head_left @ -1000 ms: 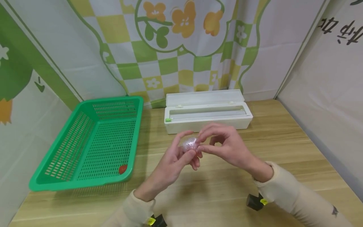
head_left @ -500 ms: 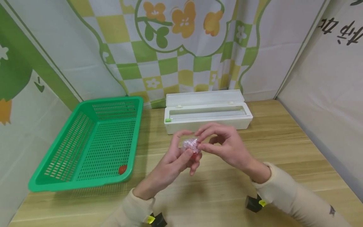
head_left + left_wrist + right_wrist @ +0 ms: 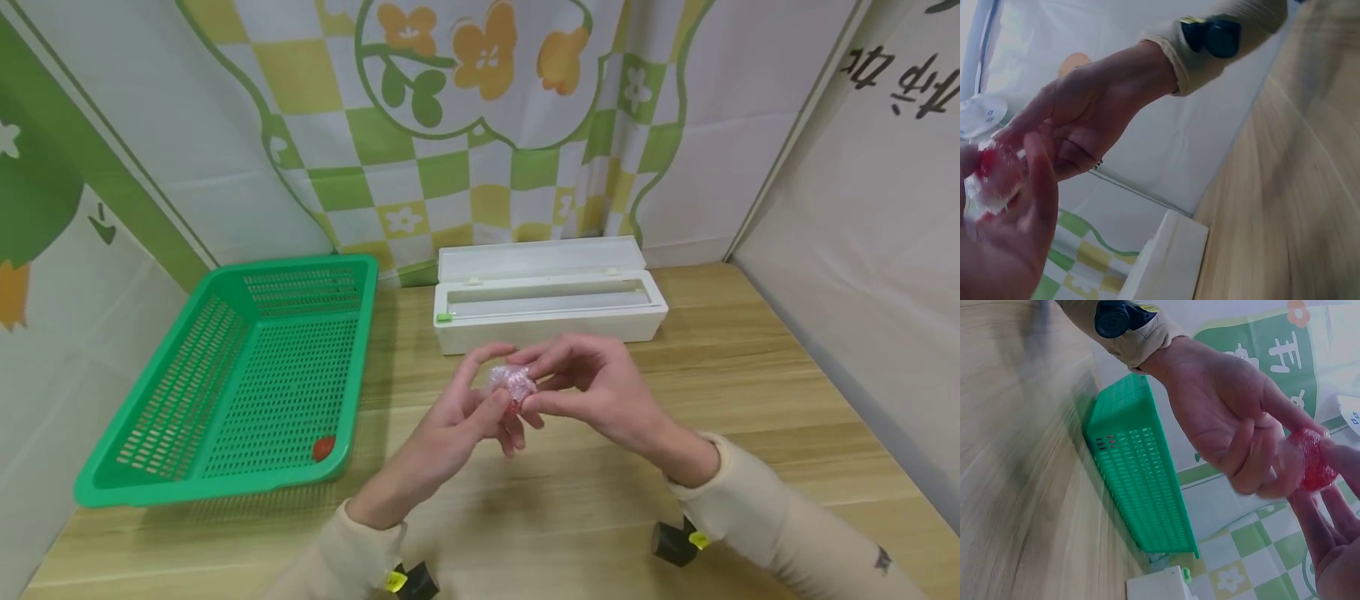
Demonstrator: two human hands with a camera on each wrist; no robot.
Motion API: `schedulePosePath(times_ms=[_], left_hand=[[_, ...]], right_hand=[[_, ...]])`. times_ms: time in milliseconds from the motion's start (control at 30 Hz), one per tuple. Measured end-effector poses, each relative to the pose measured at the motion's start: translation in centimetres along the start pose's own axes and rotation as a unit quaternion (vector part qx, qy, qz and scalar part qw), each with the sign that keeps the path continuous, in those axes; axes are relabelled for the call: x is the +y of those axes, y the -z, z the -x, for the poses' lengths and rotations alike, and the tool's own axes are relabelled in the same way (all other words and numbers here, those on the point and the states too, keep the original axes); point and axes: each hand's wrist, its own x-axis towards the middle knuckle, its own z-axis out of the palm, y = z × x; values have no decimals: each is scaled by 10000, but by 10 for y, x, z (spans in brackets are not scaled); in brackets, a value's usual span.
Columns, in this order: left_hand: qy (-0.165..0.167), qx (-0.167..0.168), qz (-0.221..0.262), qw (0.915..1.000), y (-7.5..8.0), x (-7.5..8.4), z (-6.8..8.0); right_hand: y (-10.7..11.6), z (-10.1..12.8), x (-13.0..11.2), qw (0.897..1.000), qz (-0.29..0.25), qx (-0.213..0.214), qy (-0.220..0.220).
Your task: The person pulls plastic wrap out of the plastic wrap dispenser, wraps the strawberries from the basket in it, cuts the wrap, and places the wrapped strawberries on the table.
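Fingers largely hide the small red plastic-wrapped ball (image 3: 512, 386), pinched by left hand (image 3: 459, 425) and right hand (image 3: 600, 392), slightly lower than before.

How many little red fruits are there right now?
2. One red fruit lies in the near corner of the green basket; the other, wrapped in clear film, is pinched between the left hand and right hand.

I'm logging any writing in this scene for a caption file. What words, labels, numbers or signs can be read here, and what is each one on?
Black characters on the right wall panel: upside down and cut off by the frame, not readable.
White characters on the green backdrop print, right wrist view: tilted and blurred, not readable.
White round label, left wrist view: tiny blue print, too small to read.
White box, green basket: no text visible.
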Motion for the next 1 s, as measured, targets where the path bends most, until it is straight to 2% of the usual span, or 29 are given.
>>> schedulePosePath(times_ms=[67, 100, 133, 200, 267, 300, 333, 367, 400, 533, 633, 767, 833, 1000], left_hand=[[-359, 557, -758, 9949, -2, -1, 0], [-667, 835, -1159, 9875, -3, -2, 0], [-1037, 1091, -1608, 9754, -3, -3, 0], [-1893, 1465, -2460, 9393, -4, -3, 1], [-2721, 1599, -3042, 8988, -4, -3, 0], [-3039, 1616, -3235, 8814, -4, -3, -1], [-3277, 1614, -3372, 8677, -4, -2, -2], [-3447, 1599, -3436, 8588, -4, -1, -2], [-3559, 1591, -3440, 8542, -4, 0, -3], [-3616, 1733, -3465, 8480, -5, 1, -4], [-3493, 1895, -3426, 8513, -5, 0, -3], [-3398, 2016, -3309, 8570, -5, 0, -3], [-3389, 2006, -3245, 8600, -5, 0, -3], [-3393, 1812, -2921, 8756, -2, -1, -2]], right_hand=[[0, 1, -1, 9995, -151, 174, -228], [-1, 1, -2, 9990, -175, 252, -336], [-1, 1, -2, 9984, -185, 304, -429], [-2, 2, -3, 9969, -214, 388, -653], [-2, 3, -4, 9955, -230, 439, -810], [-2, 3, -4, 9952, -229, 456, -837], [-3, 3, -5, 9951, -237, 472, -841], [-3, 4, -5, 9956, -182, 483, -778], [-4, 4, -5, 9965, -43, 509, -655], [-9, 5, -6, 9940, 895, 603, 200], [-11, 5, -5, 9780, 1675, 645, 1064], [-12, 5, -3, 9551, 2096, 707, 1968], [-12, 4, -2, 9568, 1980, 708, 2007], [-11, 5, -4, 9792, 1336, 503, 1440]])
